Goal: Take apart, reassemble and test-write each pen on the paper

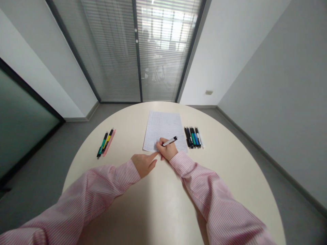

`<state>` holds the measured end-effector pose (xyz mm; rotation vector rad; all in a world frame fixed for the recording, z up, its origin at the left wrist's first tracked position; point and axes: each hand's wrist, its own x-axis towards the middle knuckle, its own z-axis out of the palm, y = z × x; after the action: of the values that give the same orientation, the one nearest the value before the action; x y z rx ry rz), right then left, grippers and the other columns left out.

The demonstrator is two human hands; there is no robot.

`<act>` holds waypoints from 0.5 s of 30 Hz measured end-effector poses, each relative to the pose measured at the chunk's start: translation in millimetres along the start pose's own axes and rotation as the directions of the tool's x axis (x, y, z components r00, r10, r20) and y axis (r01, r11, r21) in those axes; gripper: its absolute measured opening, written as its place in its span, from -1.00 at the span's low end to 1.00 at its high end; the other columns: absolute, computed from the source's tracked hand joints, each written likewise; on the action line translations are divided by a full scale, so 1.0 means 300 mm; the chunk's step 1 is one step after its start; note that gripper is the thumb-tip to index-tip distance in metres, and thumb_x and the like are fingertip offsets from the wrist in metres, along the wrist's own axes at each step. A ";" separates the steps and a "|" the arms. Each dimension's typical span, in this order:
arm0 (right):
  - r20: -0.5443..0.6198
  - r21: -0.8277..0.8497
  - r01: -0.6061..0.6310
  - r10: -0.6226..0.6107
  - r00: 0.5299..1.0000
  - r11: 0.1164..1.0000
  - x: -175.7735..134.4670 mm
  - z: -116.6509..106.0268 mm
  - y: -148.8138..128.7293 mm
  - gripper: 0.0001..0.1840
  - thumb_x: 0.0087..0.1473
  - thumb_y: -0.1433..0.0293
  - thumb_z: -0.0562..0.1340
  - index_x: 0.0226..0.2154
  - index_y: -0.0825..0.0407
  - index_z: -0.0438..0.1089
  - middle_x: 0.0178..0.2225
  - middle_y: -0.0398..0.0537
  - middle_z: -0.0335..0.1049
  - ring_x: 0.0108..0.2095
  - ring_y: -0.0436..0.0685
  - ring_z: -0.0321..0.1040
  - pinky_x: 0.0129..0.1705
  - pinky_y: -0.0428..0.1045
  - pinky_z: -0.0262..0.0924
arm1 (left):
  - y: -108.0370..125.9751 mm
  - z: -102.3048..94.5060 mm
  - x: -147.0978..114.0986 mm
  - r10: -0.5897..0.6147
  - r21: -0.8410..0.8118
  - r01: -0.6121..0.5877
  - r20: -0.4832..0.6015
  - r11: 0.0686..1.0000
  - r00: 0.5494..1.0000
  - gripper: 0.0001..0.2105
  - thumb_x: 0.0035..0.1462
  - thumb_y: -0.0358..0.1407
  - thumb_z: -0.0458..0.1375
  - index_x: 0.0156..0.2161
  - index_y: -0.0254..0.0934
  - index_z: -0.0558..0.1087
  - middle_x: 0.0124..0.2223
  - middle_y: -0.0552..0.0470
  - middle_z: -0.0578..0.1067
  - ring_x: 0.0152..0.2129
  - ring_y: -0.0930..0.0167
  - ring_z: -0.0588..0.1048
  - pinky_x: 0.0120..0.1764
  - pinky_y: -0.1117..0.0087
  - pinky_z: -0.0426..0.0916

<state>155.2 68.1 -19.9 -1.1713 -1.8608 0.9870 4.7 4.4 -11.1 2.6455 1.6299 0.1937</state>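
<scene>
My right hand (168,149) is closed around a white pen (169,141) with a black end, its tip low over the near part of a sheet of lined paper (165,124). The fingers hide the exact point where tip and paper meet. Beside it, my left hand (144,163) lies at the sheet's near edge with fingers stretched out and nothing held. Its index fingertip comes close to the right hand; whether they touch is hard to tell.
Several pens (193,137) lie in a row right of the paper. On the left are a green pen (102,144), a yellow and black pen (107,141) and a pink one (109,143). The pale table (219,163) has a rounded far edge near the glass partition (114,51).
</scene>
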 end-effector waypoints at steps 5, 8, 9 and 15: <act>-0.020 -0.061 0.017 -0.018 1.000 0.998 0.003 0.000 0.000 -0.72 0.00 0.36 0.08 -0.66 0.01 0.03 -0.80 -0.34 -0.01 -0.84 -0.11 0.13 -0.81 -0.19 -0.30 | -0.003 0.001 -0.002 0.012 0.000 -0.012 -0.006 1.000 1.000 -0.64 0.18 -0.20 -0.09 0.06 -0.19 0.31 -0.43 -0.08 0.55 -0.54 0.30 0.52 -0.50 0.38 0.32; -0.040 -0.041 -0.004 0.003 0.999 0.999 0.002 0.000 -0.002 -0.73 -0.01 0.37 0.08 -0.65 0.01 0.02 -0.80 -0.34 -0.01 -0.84 -0.10 0.14 -0.81 -0.18 -0.32 | -0.004 0.004 -0.002 0.016 -0.003 -0.016 -0.023 1.000 1.000 -0.64 0.18 -0.21 -0.07 0.05 -0.21 0.33 -0.44 -0.08 0.55 -0.55 0.33 0.51 -0.50 0.41 0.32; -0.039 -0.036 -0.011 0.009 0.999 0.999 0.002 0.000 -0.002 -0.74 -0.01 0.36 0.08 -0.65 0.00 0.02 -0.80 -0.34 0.00 -0.83 -0.09 0.14 -0.81 -0.18 -0.32 | -0.004 0.005 -0.001 0.017 -0.005 -0.017 -0.028 1.000 0.999 -0.64 0.18 -0.21 -0.07 0.04 -0.22 0.33 -0.45 -0.08 0.55 -0.56 0.35 0.51 -0.50 0.42 0.31; -0.028 -0.070 -0.022 0.020 0.999 0.997 0.002 -0.003 -0.009 -0.73 -0.01 0.33 0.07 -0.65 0.00 0.03 -0.79 -0.33 0.01 -0.84 -0.08 0.13 -0.81 -0.17 -0.32 | -0.004 0.008 0.000 0.020 -0.011 -0.020 -0.042 1.000 0.999 -0.65 0.18 -0.21 -0.08 0.03 -0.22 0.34 -0.46 -0.07 0.54 -0.58 0.36 0.50 -0.50 0.42 0.31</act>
<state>154.6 67.9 -17.0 -1.2424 -1.8788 0.9187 3.7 5.0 -13.5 2.6676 1.6096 0.2604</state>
